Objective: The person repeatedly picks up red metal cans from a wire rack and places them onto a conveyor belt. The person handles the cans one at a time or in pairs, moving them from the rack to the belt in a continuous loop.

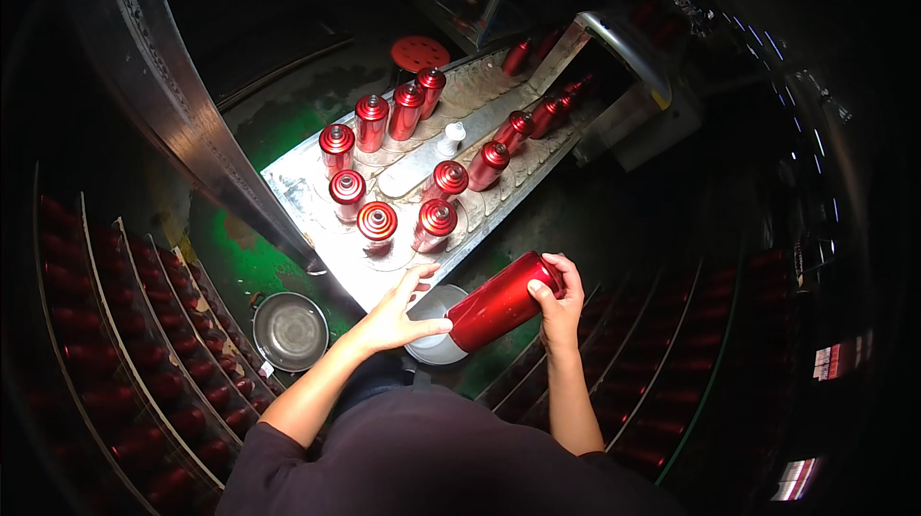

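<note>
A shiny red metal flask body [504, 303] is tilted in front of me, its upper end to the right. My right hand [564, 303] is closed around that upper end, thumb on the near side. At the lower left end, my left hand [395, 317] has its fingers spread, and its thumb tip is at the flask's edge; I cannot tell whether it touches. Beneath the flask is a pale round basin [436, 351], partly covered by it. Beyond my hands, several similar red flasks, one of them the nearest flask [377, 223], stand upright on a pale worktable [312, 214].
The flasks line a looped track leading into a metal tunnel housing [628, 46]. A small white piece [451, 139] stands mid-table. A grey metal pan [291, 334] and a red stool [419, 53] flank the table. Racks of red flasks [134, 353] are on both sides; a metal post [192, 104] rises left.
</note>
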A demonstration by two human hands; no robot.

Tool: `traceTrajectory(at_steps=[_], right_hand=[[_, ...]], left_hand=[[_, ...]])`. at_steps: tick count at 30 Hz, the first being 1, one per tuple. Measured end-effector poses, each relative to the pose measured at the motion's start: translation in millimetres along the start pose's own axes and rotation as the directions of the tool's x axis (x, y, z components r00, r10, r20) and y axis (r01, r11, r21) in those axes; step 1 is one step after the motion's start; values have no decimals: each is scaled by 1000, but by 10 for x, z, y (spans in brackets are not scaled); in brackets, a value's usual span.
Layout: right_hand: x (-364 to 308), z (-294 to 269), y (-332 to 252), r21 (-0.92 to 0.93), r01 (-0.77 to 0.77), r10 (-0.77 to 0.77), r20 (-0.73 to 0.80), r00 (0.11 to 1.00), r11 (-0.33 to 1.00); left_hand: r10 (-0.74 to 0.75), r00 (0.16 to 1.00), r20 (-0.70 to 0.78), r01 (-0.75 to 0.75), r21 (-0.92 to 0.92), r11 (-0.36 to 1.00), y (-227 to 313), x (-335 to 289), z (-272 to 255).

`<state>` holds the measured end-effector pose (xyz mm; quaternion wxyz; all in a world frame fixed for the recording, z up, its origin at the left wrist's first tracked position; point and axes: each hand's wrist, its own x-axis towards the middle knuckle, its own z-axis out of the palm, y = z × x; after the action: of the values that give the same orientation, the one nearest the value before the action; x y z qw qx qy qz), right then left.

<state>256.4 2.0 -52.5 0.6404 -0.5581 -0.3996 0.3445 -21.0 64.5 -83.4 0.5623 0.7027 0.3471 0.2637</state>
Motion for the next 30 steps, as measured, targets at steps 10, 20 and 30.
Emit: traceTrajectory(at_steps=[10, 20, 30], right_hand=[[-428, 651, -553, -192, 316, -265, 250, 931, 929], [-542, 923, -812, -254, 408, -261, 462, 848, 877], [5, 1101, -1028, -309, 680, -557, 402, 727, 665]], left_hand=[[129, 991, 31, -123, -165, 979, 410, -504, 41], [120, 992, -43, -127, -251, 960, 277, -709, -114], [-20, 992, -127, -14, -266, 964, 45, -856, -228]])
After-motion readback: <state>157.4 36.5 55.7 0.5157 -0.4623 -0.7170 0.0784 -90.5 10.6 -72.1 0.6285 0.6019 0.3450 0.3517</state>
